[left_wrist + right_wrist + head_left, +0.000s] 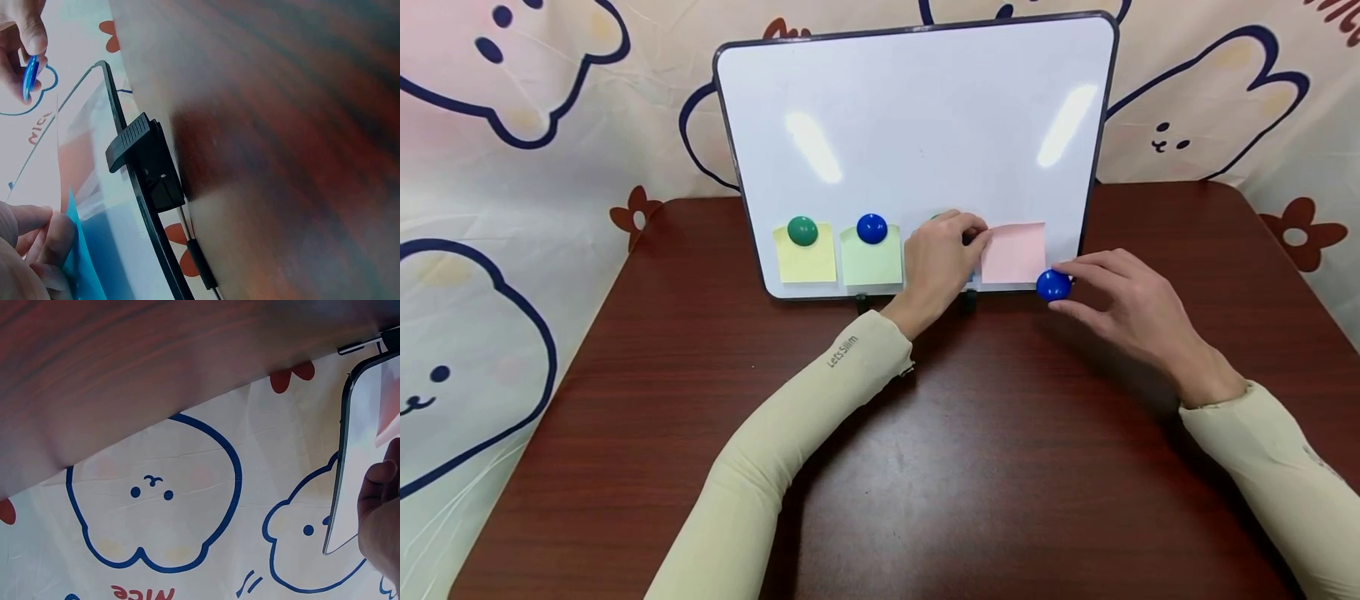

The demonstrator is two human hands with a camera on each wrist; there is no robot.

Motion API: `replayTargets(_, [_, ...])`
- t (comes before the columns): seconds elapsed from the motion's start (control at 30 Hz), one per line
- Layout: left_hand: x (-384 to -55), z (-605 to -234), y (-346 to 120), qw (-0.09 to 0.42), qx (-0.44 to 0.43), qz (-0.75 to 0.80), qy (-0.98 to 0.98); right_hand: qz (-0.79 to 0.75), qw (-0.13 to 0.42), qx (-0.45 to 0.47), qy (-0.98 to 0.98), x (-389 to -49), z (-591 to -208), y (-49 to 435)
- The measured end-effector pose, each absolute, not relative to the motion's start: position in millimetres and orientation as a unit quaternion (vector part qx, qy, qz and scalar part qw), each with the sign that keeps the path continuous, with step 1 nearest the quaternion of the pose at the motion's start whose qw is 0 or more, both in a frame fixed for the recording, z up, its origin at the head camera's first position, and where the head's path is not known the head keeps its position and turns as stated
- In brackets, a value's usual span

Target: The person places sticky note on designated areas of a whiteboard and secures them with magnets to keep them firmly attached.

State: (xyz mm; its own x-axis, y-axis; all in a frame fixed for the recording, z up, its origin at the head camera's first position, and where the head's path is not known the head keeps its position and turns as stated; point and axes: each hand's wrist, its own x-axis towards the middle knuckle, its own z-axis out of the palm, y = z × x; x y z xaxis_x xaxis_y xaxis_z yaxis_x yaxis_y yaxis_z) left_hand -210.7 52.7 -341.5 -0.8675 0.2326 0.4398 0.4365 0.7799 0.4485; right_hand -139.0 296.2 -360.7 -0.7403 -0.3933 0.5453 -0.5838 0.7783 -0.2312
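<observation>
A pink sticky note is on the lower right of the whiteboard. My left hand pinches its upper left edge between thumb and fingers. Just right of the note, my right hand holds a blue round magnet by its rim, between thumb and fingers. Behind my left hand are a blue sticky note and a green magnet, both mostly hidden in the head view. Further left, a green magnet sits on a yellow note, and a blue magnet on a light green note.
The whiteboard leans upright on a black stand, whose clip grips the lower frame. Beneath is a dark brown wooden table. A cloth printed with cartoon animals hangs behind and at the sides.
</observation>
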Motion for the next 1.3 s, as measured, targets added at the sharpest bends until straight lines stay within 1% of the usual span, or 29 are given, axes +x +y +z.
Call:
replayTargets(0.37, [-211.3, -342.4, 53.0, 0.178, -0.179, -0.288, -0.924, 0.197, 0.246, 0.254, -0.914, -146.7, -359.5, 291.2])
replayTargets(1.3, [-211.2, -342.9, 52.5, 0.179, -0.183, -0.273, -0.927, 0.220, 0.264, 0.264, -0.901, -166.2, -358.6, 278.8])
